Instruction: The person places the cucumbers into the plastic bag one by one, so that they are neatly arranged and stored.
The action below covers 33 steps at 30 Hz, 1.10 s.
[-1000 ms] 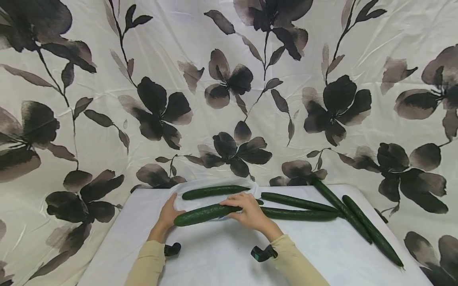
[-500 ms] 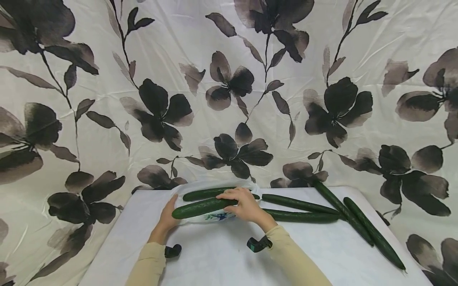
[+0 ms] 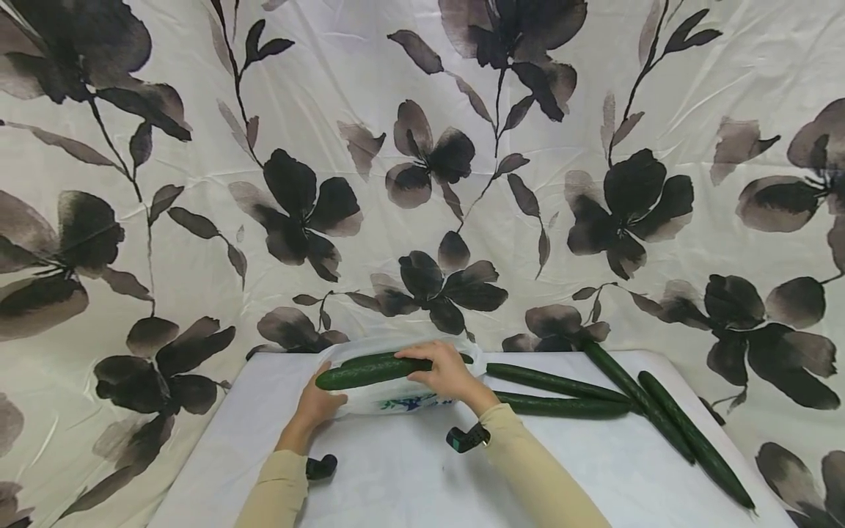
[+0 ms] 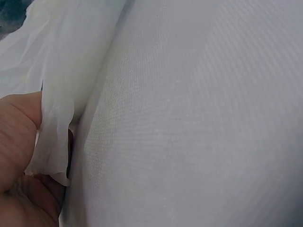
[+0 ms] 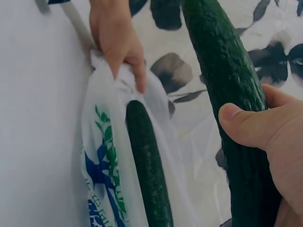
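Observation:
My right hand grips a long dark green cucumber, thumb on the near side, and holds it over the open white plastic bag. Blue and green print shows on the bag's front. At the bag's left end, my left hand pinches its edge; in the left wrist view the thin plastic lies between thumb and fingers. Another cucumber lies inside the bag in the right wrist view. From the head, the held cucumber mostly hides it.
On the white table, to the right of the bag, lie two cucumbers side by side, the nearer one partly behind the right wrist. Two more slant at the right edge, the outer one nearest the corner. Floral fabric hangs behind.
The held cucumber has moved away from me and slightly left, from in front of the bag to over its opening. The left thumb has come down onto the bag's near edge.

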Tool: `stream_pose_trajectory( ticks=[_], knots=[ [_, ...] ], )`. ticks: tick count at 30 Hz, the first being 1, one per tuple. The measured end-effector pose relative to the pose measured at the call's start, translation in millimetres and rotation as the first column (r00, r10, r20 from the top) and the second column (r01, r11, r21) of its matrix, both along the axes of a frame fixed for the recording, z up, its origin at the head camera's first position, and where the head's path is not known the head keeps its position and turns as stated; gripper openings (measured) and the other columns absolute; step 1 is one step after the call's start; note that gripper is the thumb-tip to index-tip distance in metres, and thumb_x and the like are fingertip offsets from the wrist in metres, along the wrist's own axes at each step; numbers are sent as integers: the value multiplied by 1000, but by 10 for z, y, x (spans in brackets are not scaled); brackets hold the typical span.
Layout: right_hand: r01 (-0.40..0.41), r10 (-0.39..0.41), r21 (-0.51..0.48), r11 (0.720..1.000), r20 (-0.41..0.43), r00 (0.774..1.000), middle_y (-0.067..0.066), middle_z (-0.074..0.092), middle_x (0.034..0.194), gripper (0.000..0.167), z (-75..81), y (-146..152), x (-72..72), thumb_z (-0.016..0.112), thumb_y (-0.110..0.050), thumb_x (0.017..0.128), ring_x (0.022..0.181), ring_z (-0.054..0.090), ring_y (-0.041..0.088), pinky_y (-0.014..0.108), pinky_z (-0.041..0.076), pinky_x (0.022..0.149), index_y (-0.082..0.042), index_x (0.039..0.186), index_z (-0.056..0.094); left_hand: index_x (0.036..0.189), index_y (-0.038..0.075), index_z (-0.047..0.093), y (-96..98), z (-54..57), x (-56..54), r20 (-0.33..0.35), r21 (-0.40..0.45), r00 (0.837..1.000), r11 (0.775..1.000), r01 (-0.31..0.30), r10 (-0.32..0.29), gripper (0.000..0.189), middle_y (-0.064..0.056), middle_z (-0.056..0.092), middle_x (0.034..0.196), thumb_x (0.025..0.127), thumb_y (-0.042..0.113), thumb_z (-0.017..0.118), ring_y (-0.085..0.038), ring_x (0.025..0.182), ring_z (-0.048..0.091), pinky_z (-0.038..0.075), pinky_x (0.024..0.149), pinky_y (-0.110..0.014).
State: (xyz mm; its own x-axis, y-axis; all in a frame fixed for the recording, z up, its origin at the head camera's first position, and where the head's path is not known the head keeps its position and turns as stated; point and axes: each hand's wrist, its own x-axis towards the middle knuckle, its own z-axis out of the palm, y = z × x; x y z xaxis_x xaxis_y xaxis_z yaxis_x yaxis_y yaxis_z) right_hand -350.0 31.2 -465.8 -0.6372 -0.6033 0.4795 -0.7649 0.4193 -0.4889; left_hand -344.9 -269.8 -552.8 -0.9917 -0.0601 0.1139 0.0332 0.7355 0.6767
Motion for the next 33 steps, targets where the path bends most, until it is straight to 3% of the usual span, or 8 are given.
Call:
stream_pose_trajectory(
  ticks=[7,10,14,19,22,25,29,33],
  knots=[
    [29,-30,16,999,51,998,-2,66,123,46,-30,-44,-185,78,-15,81,114,59,19,48,35,107,-22,125,68,148,-4,31,-37,-56,-36,-82,64,996,997,40,-34,89,-29,42,143,71,0,76,-47,132,36,25,109,-59],
    [47,-48,17,999,91,995,-2,65,125,46,-34,-36,-268,79,-16,81,115,58,19,44,43,100,-23,125,68,147,1,35,-21,-68,-41,-96,52,995,998,34,-29,86,-27,44,142,70,0,76,-46,132,37,25,109,-58],
    [50,-51,17,999,114,992,-3,65,125,46,-47,-53,-374,79,-17,81,100,65,19,39,51,87,-21,126,68,147,3,36,-4,-55,-25,-70,56,998,998,-3,7,86,-28,43,142,70,2,75,-48,133,36,25,109,-58],
    [72,-75,20,997,151,986,-3,65,124,46,-74,-83,-450,78,-16,81,104,64,15,39,49,91,-22,126,67,150,1,30,17,-30,-17,-18,87,999,996,-34,35,90,-30,36,146,71,3,74,-50,135,29,22,109,-60],
    [84,-85,14,996,178,980,-2,65,124,47,-98,-95,-483,78,-14,81,85,63,9,37,50,88,-22,126,68,150,0,28,32,-25,-20,-7,99,999,994,-41,42,91,-32,33,147,72,4,73,-51,135,27,22,109,-61],
    [94,-97,22,995,195,976,-1,66,123,46,-144,-108,-517,78,-14,81,53,44,6,31,48,70,-22,125,68,149,-3,27,44,-19,-15,-6,102,999,994,-47,48,90,-34,32,146,72,4,72,-53,134,27,22,108,-62],
    [110,-116,37,993,242,963,0,65,124,46,-212,-114,-535,78,-15,82,42,24,9,26,37,53,-22,126,68,149,-6,26,34,-23,-12,12,98,999,994,-54,53,88,-34,30,147,74,6,72,-52,135,26,22,109,-60],
    [118,-132,63,991,301,944,1,63,128,46,-267,-106,-540,76,-14,83,39,24,10,25,32,45,-24,127,67,149,-6,25,11,-35,-14,38,97,998,993,-62,58,88,-33,29,148,76,6,72,-51,136,25,22,110,-59]
  ],
)
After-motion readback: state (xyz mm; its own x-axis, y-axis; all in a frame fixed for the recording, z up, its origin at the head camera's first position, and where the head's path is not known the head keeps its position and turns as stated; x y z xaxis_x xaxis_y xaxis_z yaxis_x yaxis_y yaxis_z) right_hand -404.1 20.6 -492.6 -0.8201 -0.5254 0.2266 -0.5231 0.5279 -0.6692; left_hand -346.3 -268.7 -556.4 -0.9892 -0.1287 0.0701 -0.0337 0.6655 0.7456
